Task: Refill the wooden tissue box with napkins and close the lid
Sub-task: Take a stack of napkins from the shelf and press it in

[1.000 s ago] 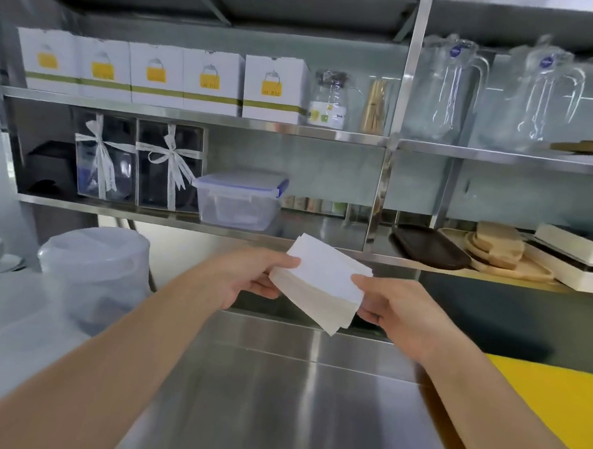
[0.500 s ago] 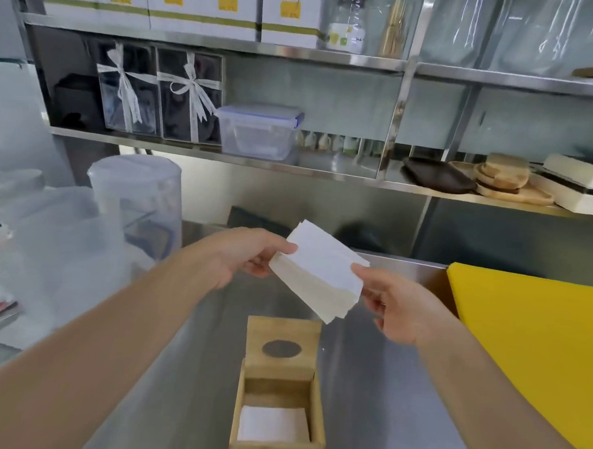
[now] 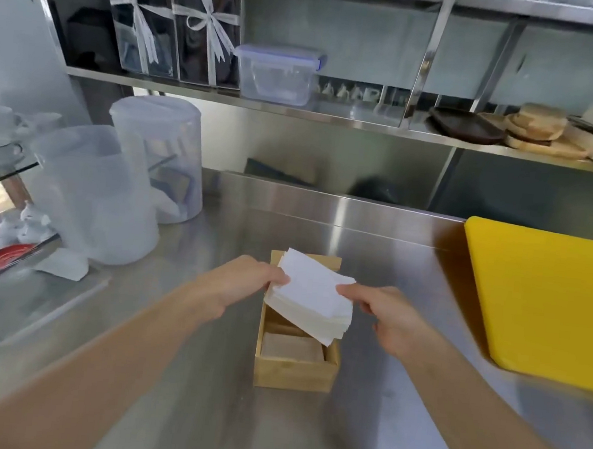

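The open square wooden tissue box (image 3: 295,365) sits mid-counter on the bare stainless-steel counter (image 3: 393,255), with clear steel on its left, right and near sides. Its mouth is partly covered from above by the white napkin stack (image 3: 311,296), pinched at either end by the left hand (image 3: 234,287) and right hand (image 3: 387,320), which flank the opening. To the right, well apart, a yellow plastic cutting board (image 3: 548,299) bounds the free strip. To the left, two translucent plastic containers (image 3: 102,194) crowd the counter's edge. A steel shelf (image 3: 334,119) overhangs the back.
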`<state>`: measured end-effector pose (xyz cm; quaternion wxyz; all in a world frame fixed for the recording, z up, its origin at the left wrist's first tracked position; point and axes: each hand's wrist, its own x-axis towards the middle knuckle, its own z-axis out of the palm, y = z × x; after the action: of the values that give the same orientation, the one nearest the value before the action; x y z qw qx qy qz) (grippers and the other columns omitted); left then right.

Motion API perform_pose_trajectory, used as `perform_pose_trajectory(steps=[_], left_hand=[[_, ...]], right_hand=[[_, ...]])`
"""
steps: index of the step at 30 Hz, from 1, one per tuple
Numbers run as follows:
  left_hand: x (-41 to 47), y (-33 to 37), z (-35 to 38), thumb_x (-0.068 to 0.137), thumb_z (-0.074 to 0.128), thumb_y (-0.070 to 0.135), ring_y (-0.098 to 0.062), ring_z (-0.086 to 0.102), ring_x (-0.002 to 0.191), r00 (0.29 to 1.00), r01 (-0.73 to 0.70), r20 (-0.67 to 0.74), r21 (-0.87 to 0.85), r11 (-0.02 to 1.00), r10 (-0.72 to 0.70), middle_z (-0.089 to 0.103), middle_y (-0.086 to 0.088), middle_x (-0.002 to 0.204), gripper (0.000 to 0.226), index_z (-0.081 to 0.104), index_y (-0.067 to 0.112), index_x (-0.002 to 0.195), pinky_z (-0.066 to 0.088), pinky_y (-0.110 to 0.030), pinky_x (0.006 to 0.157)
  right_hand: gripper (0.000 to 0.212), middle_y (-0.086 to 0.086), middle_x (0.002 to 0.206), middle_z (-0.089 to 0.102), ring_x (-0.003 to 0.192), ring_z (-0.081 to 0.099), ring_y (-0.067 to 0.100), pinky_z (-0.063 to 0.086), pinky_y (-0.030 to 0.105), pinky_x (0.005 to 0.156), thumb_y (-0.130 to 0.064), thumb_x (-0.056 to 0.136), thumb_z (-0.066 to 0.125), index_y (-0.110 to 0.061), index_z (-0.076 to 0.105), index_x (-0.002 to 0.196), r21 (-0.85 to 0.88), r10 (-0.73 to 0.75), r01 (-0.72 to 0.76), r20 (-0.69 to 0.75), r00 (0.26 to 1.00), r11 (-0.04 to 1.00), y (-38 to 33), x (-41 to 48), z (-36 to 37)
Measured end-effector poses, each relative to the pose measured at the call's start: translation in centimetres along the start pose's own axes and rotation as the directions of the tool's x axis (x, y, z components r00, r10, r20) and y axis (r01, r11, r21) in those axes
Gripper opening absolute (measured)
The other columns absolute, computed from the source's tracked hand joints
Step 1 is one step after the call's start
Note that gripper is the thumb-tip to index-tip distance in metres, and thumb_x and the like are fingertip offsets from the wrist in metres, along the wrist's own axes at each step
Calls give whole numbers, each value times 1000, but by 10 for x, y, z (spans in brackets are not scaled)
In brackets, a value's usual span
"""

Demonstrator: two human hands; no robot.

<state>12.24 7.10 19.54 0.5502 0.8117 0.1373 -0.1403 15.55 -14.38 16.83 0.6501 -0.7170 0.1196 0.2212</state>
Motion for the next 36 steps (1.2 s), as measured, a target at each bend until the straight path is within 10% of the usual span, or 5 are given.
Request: perform_pose_trajectory(steps=[7, 15, 21, 26, 36], left_hand=[[14, -31, 18, 49, 67, 71, -25, 46, 120, 997, 78, -21, 67, 995, -77, 61, 2, 118, 71, 66, 20, 99, 23, -46, 110], [23, -43, 32, 74, 65, 44, -20, 45, 73, 972, 111, -231, 285, 952, -44, 44, 3, 64, 40, 39, 15, 63, 19, -36, 80], [25, -53, 45, 72, 61, 39, -18, 36, 56, 964, 77, -262, 458, 886, 52, 31, 6, 48, 43, 28, 17, 55, 20, -34, 73], [26, -65, 59, 71, 57, 32, -16, 39, 63, 951, 55, -279, 582, 811, 136, 34, 5, 54, 38, 28, 16, 53, 19, -32, 71], [34, -73, 75, 81, 48, 44, -22, 29, 106, 958, 40, -211, 768, 640, 194, 34, 1, 113, 35, 54, 12, 96, 19, -34, 96]], right_hand=[[34, 6, 107, 59, 104, 43, 18, 27, 30, 91, -17, 75, 74, 1, 65, 102, -71, -35, 31, -56, 998, 997, 11, 4, 14], [61, 10, 115, 62, 109, 53, 32, 44, 46, 97, -53, 35, 72, -15, 65, 82, -290, -82, 23, -191, 978, 957, 27, 36, 29], [42, 6, 113, 52, 106, 35, 25, 24, 34, 76, -42, 67, 69, -11, 58, 92, -467, -101, -26, -245, 964, 884, 28, 31, 38], [29, 5, 112, 54, 104, 33, 21, 24, 36, 80, -32, 74, 66, -17, 43, 64, -662, -181, 11, -190, 965, 750, 34, 37, 42], [23, 1, 130, 41, 122, 31, 21, 25, 38, 97, -37, 84, 54, -15, 57, 82, -910, -283, 80, -42, 958, 406, 42, 47, 45]])
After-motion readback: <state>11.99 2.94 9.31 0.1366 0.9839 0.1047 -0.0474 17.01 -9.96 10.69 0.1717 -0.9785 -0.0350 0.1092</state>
